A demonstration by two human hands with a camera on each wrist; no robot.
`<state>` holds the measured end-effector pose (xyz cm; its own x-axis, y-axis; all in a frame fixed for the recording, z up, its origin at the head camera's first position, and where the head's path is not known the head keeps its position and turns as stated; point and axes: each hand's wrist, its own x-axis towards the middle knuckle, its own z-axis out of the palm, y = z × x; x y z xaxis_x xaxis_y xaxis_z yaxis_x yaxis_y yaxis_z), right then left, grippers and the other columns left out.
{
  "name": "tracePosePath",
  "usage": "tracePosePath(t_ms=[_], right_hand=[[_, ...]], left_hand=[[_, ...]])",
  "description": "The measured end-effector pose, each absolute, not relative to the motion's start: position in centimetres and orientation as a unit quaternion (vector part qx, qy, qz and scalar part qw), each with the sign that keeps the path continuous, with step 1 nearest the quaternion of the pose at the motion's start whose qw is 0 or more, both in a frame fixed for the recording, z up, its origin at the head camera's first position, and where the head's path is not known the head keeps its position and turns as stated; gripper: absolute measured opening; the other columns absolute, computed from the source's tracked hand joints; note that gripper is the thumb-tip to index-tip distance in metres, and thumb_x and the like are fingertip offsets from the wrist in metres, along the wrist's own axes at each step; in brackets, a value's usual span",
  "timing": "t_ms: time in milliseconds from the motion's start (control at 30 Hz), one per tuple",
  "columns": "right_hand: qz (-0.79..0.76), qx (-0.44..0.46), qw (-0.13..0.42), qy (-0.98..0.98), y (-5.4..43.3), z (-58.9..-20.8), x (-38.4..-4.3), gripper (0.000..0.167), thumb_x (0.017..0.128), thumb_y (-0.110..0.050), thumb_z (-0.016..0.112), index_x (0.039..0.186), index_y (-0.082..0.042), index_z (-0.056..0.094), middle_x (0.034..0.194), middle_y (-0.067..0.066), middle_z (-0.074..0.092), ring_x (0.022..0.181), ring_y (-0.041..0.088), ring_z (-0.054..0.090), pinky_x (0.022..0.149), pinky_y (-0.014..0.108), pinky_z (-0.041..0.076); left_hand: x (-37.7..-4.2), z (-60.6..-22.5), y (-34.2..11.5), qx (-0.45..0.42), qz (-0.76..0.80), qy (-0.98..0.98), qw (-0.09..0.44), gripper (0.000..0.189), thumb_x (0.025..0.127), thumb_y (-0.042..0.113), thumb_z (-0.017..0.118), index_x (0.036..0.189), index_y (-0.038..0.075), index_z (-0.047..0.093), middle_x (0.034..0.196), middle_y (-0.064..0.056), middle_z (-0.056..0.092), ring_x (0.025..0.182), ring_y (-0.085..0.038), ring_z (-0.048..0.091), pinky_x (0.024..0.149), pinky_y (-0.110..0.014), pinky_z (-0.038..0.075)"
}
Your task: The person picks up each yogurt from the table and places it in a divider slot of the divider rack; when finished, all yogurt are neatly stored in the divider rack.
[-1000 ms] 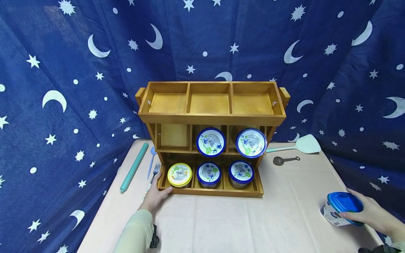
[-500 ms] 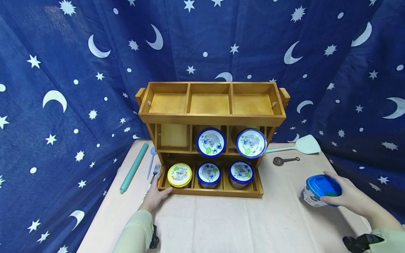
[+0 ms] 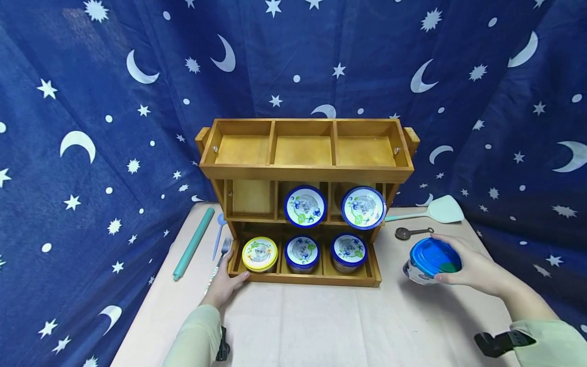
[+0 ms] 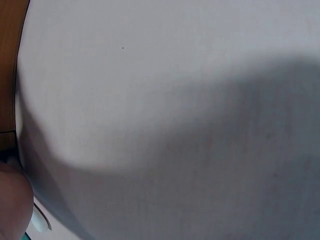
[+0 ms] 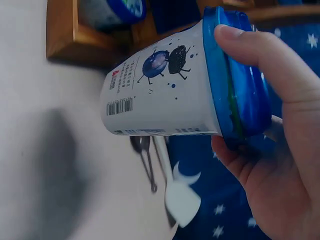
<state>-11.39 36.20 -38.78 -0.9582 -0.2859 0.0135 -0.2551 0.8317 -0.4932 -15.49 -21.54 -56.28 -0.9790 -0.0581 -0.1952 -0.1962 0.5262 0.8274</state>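
My right hand (image 3: 479,270) grips a white tub (image 3: 430,260) by its blue lid, thumb on one side of the rim and fingers on the other. Held tilted to the right of the rack, the tub (image 5: 160,90) shows printed berry figures and a barcode in the right wrist view. My left hand (image 3: 222,285) holds the front left corner of a three-tier wooden rack (image 3: 306,174), its thumb on the front edge. On the bottom tier stand a yellow-lidded jar (image 3: 260,254) and two blue-lidded jars (image 3: 302,252). Two larger blue-lidded tubs (image 3: 305,206) occupy the middle tier.
Left of the rack lie a teal rod (image 3: 193,244), a blue spoon (image 3: 220,232) and a fork (image 3: 225,247) partly behind the left hand. To its right are a pale spatula (image 3: 442,210) and a dark measuring spoon (image 3: 405,233). A starry blue cloth (image 3: 275,51) hangs behind.
My right hand has carried the blue-lidded tub leftward and farther back over the table, nearer the rack. The left hand has stayed at the rack's corner.
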Motion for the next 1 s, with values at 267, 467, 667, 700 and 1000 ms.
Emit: tracePosePath(t_ms=[267, 467, 667, 700, 1000], right_hand=[[-0.258, -0.162, 0.043, 0.952, 32.9, -37.5, -11.3, 0.093, 0.070, -0.038, 0.081, 0.143, -0.010, 0.030, 0.132, 0.027, 0.035, 0.108, 0.051, 0.042, 0.072, 0.063, 0.048], [-0.260, -0.198, 0.049, 0.944, 30.6, -36.7, -11.5, 0.092, 0.068, -0.043, 0.082, 0.143, -0.018, 0.033, 0.136, 0.023, 0.032, 0.111, 0.048, 0.043, 0.074, 0.059, 0.050], [-0.257, -0.226, 0.067, 0.937, 28.2, -35.8, -11.5, 0.089, 0.068, -0.046, 0.080, 0.141, -0.020, 0.037, 0.140, 0.019, 0.031, 0.111, 0.047, 0.045, 0.075, 0.057, 0.051], [-0.259, -0.233, 0.070, 0.935, 27.7, -35.7, -11.4, 0.088, 0.068, -0.046, 0.080, 0.141, -0.020, 0.037, 0.140, 0.019, 0.031, 0.111, 0.046, 0.046, 0.075, 0.057, 0.051], [-0.270, -0.308, 0.077, 0.909, 23.3, -35.3, -11.3, 0.089, 0.067, -0.038, 0.083, 0.142, -0.022, 0.038, 0.143, 0.012, 0.031, 0.119, 0.041, 0.043, 0.084, 0.057, 0.048]], left_hand=[[-15.5, -56.2, -21.4, -0.072, 0.486, 0.868, 0.075, 0.100, 0.079, 0.050, 0.070, 0.151, 0.016, 0.011, 0.155, -0.016, 0.009, 0.139, -0.039, 0.013, 0.109, -0.057, 0.013], [-15.6, -55.9, -21.4, -0.076, 0.483, 0.869, 0.072, 0.100, 0.078, 0.051, 0.070, 0.151, 0.017, 0.011, 0.155, -0.015, 0.010, 0.138, -0.039, 0.014, 0.109, -0.056, 0.014], [-15.5, -56.1, -21.4, -0.074, 0.480, 0.871, 0.073, 0.102, 0.077, 0.053, 0.070, 0.151, 0.015, 0.011, 0.155, -0.017, 0.011, 0.138, -0.039, 0.014, 0.109, -0.057, 0.014], [-15.5, -56.1, -21.5, -0.074, 0.479, 0.871, 0.073, 0.102, 0.077, 0.054, 0.069, 0.151, 0.015, 0.011, 0.155, -0.017, 0.011, 0.138, -0.039, 0.014, 0.109, -0.057, 0.014], [-15.5, -56.6, -21.6, -0.070, 0.491, 0.866, 0.067, 0.102, 0.077, 0.053, 0.070, 0.151, 0.015, 0.011, 0.155, -0.016, 0.012, 0.139, -0.038, 0.014, 0.109, -0.056, 0.014]])
